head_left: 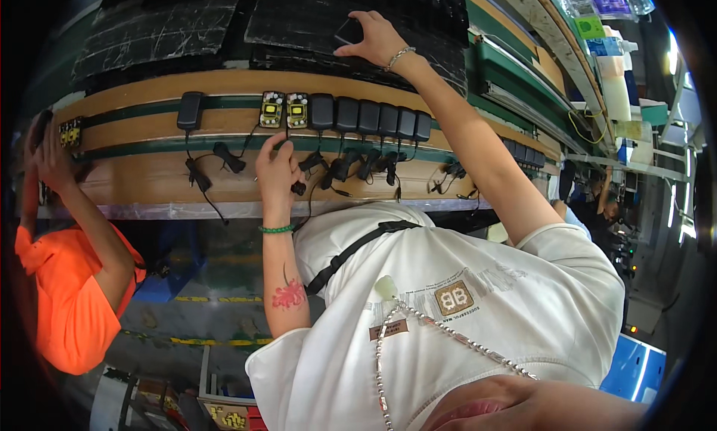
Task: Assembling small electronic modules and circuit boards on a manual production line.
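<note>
My right hand (373, 39) reaches to the black-topped bench at the back, thumb and fingers around a black plastic adapter shell (349, 33). My left hand (276, 166) is closed just below two bare circuit boards, a left board (272, 110) and a right board (297, 110), each with a yellow-topped part. A black cable (299, 187) shows at that hand; its fingers partly hide it. Several closed black power adapters (367, 118) stand in a row to the right of the boards, their bundled cords hanging toward me. Another black adapter (190, 111) lies apart on the left.
A co-worker in orange (71, 296) works at the far left, with hands near another circuit board (70, 133). Wooden strips (142, 132) and a green line run along the bench. More adapters (523, 154) lie to the right, and bottles (612, 72) stand at the upper right.
</note>
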A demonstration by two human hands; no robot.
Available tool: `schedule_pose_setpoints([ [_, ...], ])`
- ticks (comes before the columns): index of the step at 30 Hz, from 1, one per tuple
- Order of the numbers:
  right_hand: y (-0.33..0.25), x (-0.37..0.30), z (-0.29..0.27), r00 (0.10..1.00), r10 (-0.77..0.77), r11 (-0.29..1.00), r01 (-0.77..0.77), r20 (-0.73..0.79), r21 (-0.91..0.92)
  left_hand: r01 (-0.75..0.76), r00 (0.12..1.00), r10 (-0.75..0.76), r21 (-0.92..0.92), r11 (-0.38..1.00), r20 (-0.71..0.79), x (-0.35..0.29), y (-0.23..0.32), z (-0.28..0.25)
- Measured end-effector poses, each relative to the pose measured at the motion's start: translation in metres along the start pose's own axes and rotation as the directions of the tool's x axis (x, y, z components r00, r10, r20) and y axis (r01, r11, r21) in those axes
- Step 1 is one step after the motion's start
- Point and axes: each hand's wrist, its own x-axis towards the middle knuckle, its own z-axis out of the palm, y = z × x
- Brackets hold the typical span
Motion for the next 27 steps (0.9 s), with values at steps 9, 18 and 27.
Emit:
schedule_pose_setpoints([
  [9, -0.081, -0.046, 0.055, 0.973, -0.229, 0.928, 0.209, 0.029, 0.309, 0.028, 0.995, -0.051, -0.256, 0.966, -0.083, 0.013, -0.017, 0.021],
  [18, -0.087, -0.058, 0.071, 0.994, -0.103, 0.980, 0.108, -0.037, 0.168, 0.108, 0.993, -0.105, -0.045, 0.993, 0.060, 0.018, -0.030, 0.005],
  [27, -0.083, -0.058, 0.075, 0.996, -0.092, 0.931, 0.089, -0.010, 0.355, 0.032, 0.995, -0.035, 0.040, 0.999, 0.094, 0.037, -0.027, 0.010],
])
